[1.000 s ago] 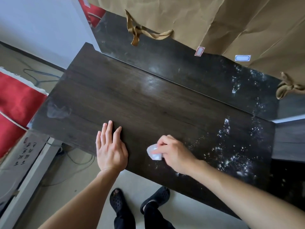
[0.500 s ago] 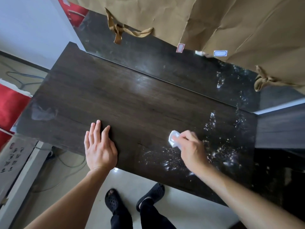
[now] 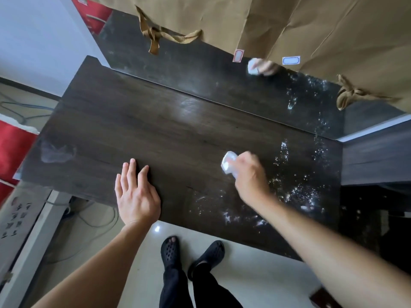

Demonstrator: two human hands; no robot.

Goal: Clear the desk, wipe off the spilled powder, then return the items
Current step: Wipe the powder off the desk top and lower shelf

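One tissue (image 3: 228, 165) in right hand (image 3: 251, 181), powdery desk (image 3: 155, 130)

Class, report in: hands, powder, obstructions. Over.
Left hand flat on desk. Right hand grips wipe. Powder lies right of it. Nothing blocks.

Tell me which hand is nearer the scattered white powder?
The right hand, gripping a white wipe, is at the powder's left edge; the left hand lies flat farther left.

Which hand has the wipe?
The right hand, gripping the crumpled white tissue beside the spilled white powder. The left hand lies flat, fingers straight, on the dark wooden desk, holding nothing.
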